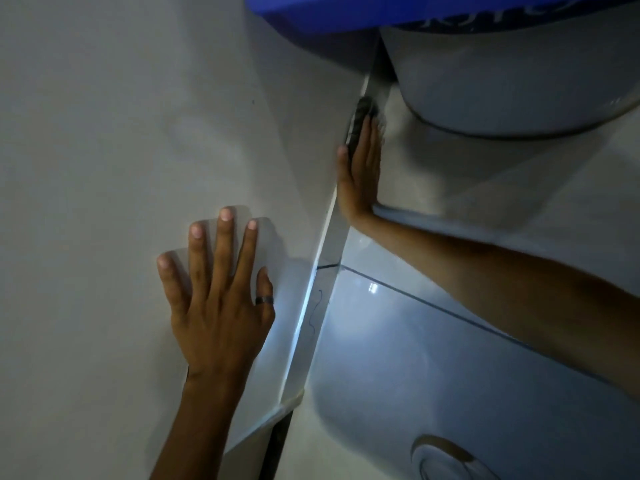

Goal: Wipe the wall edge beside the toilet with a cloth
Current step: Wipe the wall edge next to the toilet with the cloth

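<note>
Bracing flat against the pale wall, the left hand sits in the lower middle of the frame, fingers spread and open, holding nothing; a dark ring shows on the thumb. Just to its right runs the wall edge, a narrow bright strip climbing from the lower centre toward the upper right, with a thin blue squiggle marked on it near the hand. Further up that strip the right hand reaches in from the right edge of the frame, forearm stretched across the glossy white toilet surface, wrist bent, palm and straight fingers pressed sideways against the edge. It is flattened rather than curled, pinning the dark cloth to the edge under its fingertips. Beyond, in the upper right, sits a rounded white basin-like body, with something blue across the top.

By my reckoning the wipe is in full swing. How much of the strip is already cleaned I cannot tell in this dim light; the short stretch above the cloth looks left to reach.
</note>
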`<state>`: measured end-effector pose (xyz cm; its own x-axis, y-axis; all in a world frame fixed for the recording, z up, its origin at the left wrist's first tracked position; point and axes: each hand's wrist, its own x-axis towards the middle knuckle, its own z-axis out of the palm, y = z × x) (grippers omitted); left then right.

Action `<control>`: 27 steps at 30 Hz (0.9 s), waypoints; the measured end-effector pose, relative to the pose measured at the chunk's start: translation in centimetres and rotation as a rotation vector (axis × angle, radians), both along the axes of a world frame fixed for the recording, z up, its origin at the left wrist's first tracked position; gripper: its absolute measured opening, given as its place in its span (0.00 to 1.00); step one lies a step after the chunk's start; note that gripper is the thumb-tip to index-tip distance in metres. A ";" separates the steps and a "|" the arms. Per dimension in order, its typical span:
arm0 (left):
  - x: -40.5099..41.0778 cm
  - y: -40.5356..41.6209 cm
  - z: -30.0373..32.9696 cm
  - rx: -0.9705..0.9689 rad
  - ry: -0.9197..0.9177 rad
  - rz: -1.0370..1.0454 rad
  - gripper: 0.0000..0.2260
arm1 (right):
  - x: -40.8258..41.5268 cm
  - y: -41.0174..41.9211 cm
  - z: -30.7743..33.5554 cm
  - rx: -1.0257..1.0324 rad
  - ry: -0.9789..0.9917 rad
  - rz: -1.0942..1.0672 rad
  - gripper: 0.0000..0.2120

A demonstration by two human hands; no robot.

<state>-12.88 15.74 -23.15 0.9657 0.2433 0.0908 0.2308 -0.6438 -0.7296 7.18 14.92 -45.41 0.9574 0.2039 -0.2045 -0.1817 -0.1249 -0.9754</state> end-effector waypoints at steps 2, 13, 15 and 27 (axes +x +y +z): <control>-0.5 0.0 -0.1 -0.007 0.006 0.002 0.31 | -6.6 -1.0 0.2 -0.005 0.013 0.100 0.36; -1.6 0.2 1.0 0.009 0.020 -0.046 0.30 | -14.4 -2.9 1.4 0.017 0.007 0.327 0.36; -2.5 -0.1 1.4 0.002 0.012 -0.035 0.30 | -7.6 -1.3 1.0 0.007 -0.017 0.119 0.33; -4.3 -0.4 1.8 0.001 0.033 -0.021 0.29 | -26.1 -3.7 1.1 0.060 0.157 0.359 0.38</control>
